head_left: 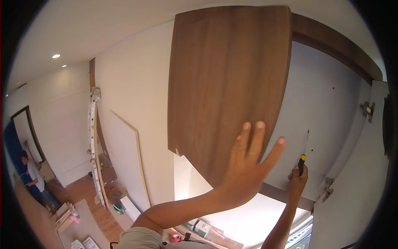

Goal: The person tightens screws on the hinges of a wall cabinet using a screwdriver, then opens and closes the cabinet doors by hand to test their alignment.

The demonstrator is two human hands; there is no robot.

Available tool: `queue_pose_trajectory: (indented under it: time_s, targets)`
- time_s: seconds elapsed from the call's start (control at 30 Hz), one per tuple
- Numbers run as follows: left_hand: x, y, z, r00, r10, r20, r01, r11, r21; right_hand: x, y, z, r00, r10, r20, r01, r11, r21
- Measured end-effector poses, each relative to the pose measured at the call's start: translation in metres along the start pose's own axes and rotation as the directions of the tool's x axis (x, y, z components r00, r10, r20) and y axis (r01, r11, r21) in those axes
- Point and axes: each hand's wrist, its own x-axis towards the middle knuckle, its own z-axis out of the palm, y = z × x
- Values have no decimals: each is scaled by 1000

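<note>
My left hand [246,170] is raised with its fingers spread in front of the lower right part of a brown wood-grain cabinet door [226,79]. Whether the fingers touch the door, I cannot tell. In my right hand [297,179] is a screwdriver [302,159] with a black and yellow handle, its blade pointing up. Behind the screwdriver lies the pale inside of the cabinet [323,95]. Metal hinges [367,110] are fixed along its right side, next to a pale door panel [352,178].
A folded ladder [94,137] leans against the wall at left, near a pale board [128,157]. Farther left stands another person [35,176]. Boards and boxes [89,242] lie on the floor below. A brown beam [331,43] runs along the cabinet's top.
</note>
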Motion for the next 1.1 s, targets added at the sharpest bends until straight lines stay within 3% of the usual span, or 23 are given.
queue_pose_trajectory:
  time_s: [0.07,0.2,0.3,0.4,0.47,0.5,0.6,0.67,0.8,0.83,0.87,0.9,0.93,0.97,1.0,1.03,1.07,1.1]
  targets:
    - [-11,-4,-31,989,-4,-151,-8,997,-79,0,0,-1,1000,-3,-7,3,1000,-8]
    - [-34,-14,-95,981,-22,-193,14,999,-44,-3,-7,0,1000,-14,-11,13,998,-56]
    - [-43,-16,-146,978,-204,-35,207,960,187,-5,-10,-1,1000,-3,-8,2,997,-78]
    - [-55,-26,-165,939,-322,-118,334,938,97,-3,-7,-3,1000,11,7,-10,998,-60]
    - [-62,-34,-171,805,-519,-288,529,847,-48,0,0,-5,999,27,22,-26,1000,-7]
    - [-64,-40,-175,757,-547,-359,589,808,10,0,-3,-6,1000,26,16,-26,1000,-6]
    - [-66,-74,-190,675,-597,-433,634,770,-74,-2,-21,-1,999,6,38,-6,1000,15]
    - [-71,-106,-193,715,-508,-480,579,815,1,3,-37,9,990,-94,107,97,995,-27]
    - [-69,-129,-187,686,-474,-552,551,834,-31,31,-85,50,947,-247,207,274,955,-114]
    - [-59,-123,-176,656,-254,-711,568,787,242,40,-99,63,929,-282,238,318,939,-130]
    - [-49,-117,-163,626,7,-780,591,647,481,48,-117,76,890,-352,290,403,905,-136]
    - [-40,-118,-140,635,-162,-756,472,856,213,58,-135,91,842,-418,342,485,863,-138]
    - [-27,-119,-113,664,-312,-679,329,938,-109,69,-146,110,784,-516,345,586,799,-134]
    - [1,-116,-92,763,-514,-391,320,827,-462,80,-154,129,711,-607,356,681,720,-131]
    - [31,-125,-68,783,-620,-44,391,545,-742,91,-164,145,669,-632,392,725,671,-155]
    - [62,-144,-36,761,-630,157,439,322,-839,100,-174,159,624,-657,423,767,617,-174]
    - [90,-167,-3,735,-622,270,422,109,-900,105,-185,172,621,-663,418,772,608,-182]
    - [116,-184,21,756,-593,279,353,10,-936,109,-196,183,587,-653,479,803,545,-241]
